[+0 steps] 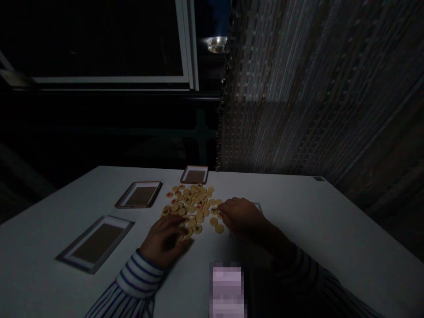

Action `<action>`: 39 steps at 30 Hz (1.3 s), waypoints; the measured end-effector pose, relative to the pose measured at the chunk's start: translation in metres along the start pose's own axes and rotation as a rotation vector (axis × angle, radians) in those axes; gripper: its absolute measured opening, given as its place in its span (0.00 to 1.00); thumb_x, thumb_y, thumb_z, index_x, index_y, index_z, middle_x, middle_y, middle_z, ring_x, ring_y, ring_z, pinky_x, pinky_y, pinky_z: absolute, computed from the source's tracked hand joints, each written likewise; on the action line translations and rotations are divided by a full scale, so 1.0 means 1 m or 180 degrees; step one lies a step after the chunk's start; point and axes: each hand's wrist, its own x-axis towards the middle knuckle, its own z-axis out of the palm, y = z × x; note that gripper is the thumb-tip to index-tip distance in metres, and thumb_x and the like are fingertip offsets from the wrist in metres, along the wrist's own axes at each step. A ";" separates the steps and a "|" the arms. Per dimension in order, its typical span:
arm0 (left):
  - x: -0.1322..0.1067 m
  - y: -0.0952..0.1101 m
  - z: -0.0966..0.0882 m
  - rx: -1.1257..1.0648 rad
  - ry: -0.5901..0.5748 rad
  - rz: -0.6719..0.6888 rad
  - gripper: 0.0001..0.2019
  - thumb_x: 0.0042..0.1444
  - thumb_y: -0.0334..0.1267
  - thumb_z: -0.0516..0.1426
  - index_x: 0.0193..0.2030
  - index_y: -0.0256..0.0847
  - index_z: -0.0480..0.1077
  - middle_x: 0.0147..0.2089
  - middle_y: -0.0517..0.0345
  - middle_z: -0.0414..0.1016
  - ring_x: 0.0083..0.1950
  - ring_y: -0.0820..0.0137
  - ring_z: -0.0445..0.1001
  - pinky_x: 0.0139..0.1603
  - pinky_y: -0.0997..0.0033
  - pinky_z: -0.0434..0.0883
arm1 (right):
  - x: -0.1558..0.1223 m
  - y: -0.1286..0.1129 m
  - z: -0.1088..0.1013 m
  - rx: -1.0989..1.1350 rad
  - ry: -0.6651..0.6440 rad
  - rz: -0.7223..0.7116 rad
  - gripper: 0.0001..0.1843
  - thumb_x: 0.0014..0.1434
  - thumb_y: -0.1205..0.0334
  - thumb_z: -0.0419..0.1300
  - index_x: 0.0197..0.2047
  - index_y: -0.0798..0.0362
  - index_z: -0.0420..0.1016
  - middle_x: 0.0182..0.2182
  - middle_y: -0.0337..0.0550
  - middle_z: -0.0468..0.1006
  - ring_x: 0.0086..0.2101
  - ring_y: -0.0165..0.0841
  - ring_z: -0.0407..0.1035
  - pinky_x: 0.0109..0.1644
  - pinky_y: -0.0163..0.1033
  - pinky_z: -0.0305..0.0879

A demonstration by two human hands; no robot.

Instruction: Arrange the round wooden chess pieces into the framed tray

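Note:
A heap of round wooden xiangqi pieces [187, 200] lies on the white table [185, 282], some showing red or black characters. At its near left edge my left hand [162, 240] is curved over several pieces, with a gap between thumb and fingers; whether one is gripped there is partly hidden. On the right side of the heap my right hand [244, 217] is closed, its fingertips pinched at a xiangqi piece [214, 211] with a dark character. Two plain pieces lie just below these fingertips.
Shallow rectangular trays stand at the left front [64, 257], left middle [119, 204] and back [194, 182]. Another pale edge [257, 206] shows behind my right hand. A blurred-out screen [228, 289] is at the near edge. A bead curtain [271, 110] hangs beyond the table.

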 end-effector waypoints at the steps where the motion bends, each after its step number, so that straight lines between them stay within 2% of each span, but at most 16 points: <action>1: -0.001 -0.001 0.002 0.0084 0.0025 0.0007 0.07 0.46 0.41 0.58 0.31 0.43 0.71 0.45 0.51 0.73 0.48 0.62 0.68 0.49 0.55 0.67 | 0.001 -0.001 0.004 -0.0002 -0.0029 -0.0048 0.14 0.59 0.64 0.46 0.44 0.53 0.70 0.37 0.46 0.74 0.38 0.33 0.65 0.40 0.38 0.55; 8: -0.010 -0.004 0.010 0.0509 -0.0080 -0.0023 0.10 0.42 0.44 0.58 0.33 0.45 0.72 0.48 0.51 0.71 0.52 0.55 0.65 0.50 0.48 0.62 | 0.000 -0.009 0.013 -0.0120 -0.0067 -0.0211 0.14 0.59 0.65 0.46 0.43 0.54 0.69 0.37 0.45 0.73 0.37 0.34 0.65 0.38 0.38 0.55; 14: -0.011 -0.002 0.012 0.0684 -0.0198 -0.0321 0.13 0.38 0.45 0.59 0.33 0.46 0.73 0.48 0.50 0.70 0.52 0.51 0.63 0.50 0.42 0.58 | -0.001 -0.010 0.016 -0.0168 -0.0055 -0.0202 0.13 0.59 0.65 0.45 0.40 0.54 0.68 0.35 0.45 0.73 0.36 0.33 0.65 0.37 0.38 0.54; 19: -0.012 0.000 0.014 0.0657 -0.0141 -0.0395 0.11 0.38 0.45 0.59 0.31 0.46 0.73 0.47 0.50 0.70 0.52 0.51 0.63 0.51 0.43 0.58 | -0.001 -0.010 0.020 -0.0183 -0.0082 -0.0217 0.12 0.59 0.65 0.44 0.39 0.52 0.67 0.35 0.43 0.73 0.35 0.33 0.64 0.35 0.37 0.53; 39: -0.010 -0.003 0.018 0.0378 -0.0008 -0.0073 0.11 0.38 0.41 0.58 0.32 0.44 0.72 0.46 0.50 0.69 0.52 0.55 0.63 0.52 0.48 0.60 | -0.002 -0.011 0.021 -0.0217 -0.0027 -0.0380 0.11 0.58 0.67 0.45 0.37 0.54 0.68 0.33 0.43 0.72 0.33 0.31 0.63 0.33 0.36 0.52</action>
